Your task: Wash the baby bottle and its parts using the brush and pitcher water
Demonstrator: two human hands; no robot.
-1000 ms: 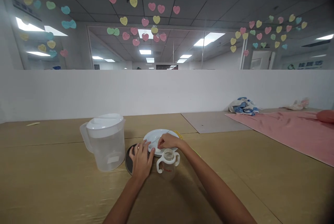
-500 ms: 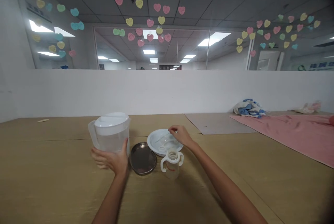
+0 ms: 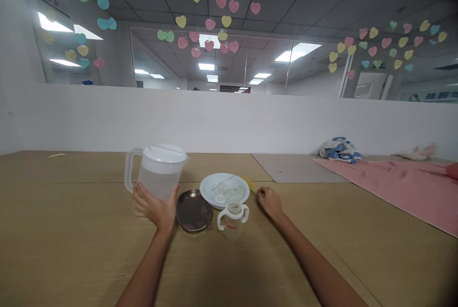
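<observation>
My left hand (image 3: pixel 155 209) is wrapped around the lower body of a translucent plastic pitcher (image 3: pixel 157 180) with a white lid. The pitcher tilts slightly to the right, its handle pointing left. My right hand (image 3: pixel 271 202) is closed at the end of a slender yellow thing (image 3: pixel 249 184), whose kind I cannot make out, beside the white plate (image 3: pixel 205 195). Clear and whitish small parts (image 3: pixel 229 191) lie in that plate. A baby bottle (image 3: pixel 233 223) with two white handles and an uncapped neck stands upright in front of it. Between pitcher and bottle lies a dark metal tray (image 3: pixel 194 211).
A pink cloth (image 3: pixel 390 183) covers the table's right side, with a crumpled blue and white cloth (image 3: pixel 339 149) at its back edge. A grey sheet (image 3: pixel 296 168) lies at the back. Behind stands a white wall (image 3: pixel 229 121) below glass.
My right hand has moved from above the plate to its right side, where the yellow thing now shows. The pitcher in my left hand has risen slightly and tipped to the right.
</observation>
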